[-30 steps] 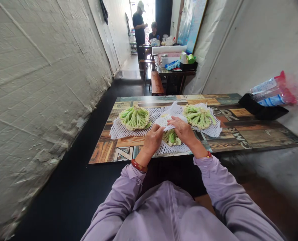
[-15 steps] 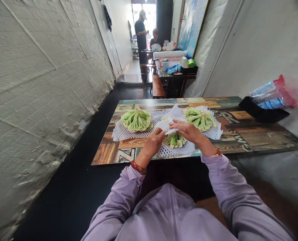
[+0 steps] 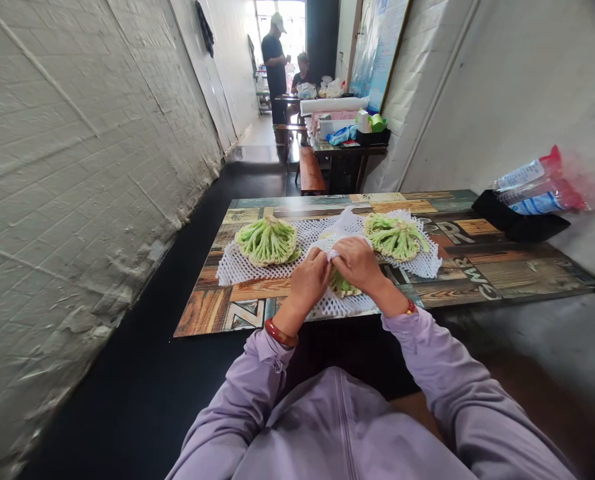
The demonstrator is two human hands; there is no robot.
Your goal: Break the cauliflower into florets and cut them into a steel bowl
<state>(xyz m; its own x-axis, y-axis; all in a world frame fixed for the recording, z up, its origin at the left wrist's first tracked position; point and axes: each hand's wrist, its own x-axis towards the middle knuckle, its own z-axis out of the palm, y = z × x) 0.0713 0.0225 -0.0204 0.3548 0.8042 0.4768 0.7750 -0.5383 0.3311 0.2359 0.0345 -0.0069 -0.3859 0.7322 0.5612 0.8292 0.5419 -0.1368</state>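
Observation:
My left hand (image 3: 309, 280) and my right hand (image 3: 358, 265) are close together over the near part of the table, both closed. Between their fingertips they pinch the gathered edge of a thin white plastic bag (image 3: 338, 231); what lies in the bag is hard to make out. Just below my hands a piece of cauliflower (image 3: 342, 285) shows, partly covered by them. Another cauliflower piece (image 3: 266, 244) rests to the left, stems up, and one more cauliflower piece (image 3: 396, 239) is at the right. White foam netting (image 3: 235, 268) is spread beneath them.
The wood-patterned table (image 3: 202, 303) has a black tray (image 3: 532, 225) with plastic-wrapped packages at its right end, by the wall. Farther off are a bench (image 3: 311, 171), a second table with a white roll (image 3: 334, 105), and two people, one standing (image 3: 275, 67), one seated.
My right hand has gone from spread fingers on the white bag to a closed grip beside my left hand. Their fingertips now meet at the bag's edge. The view has shifted slightly.

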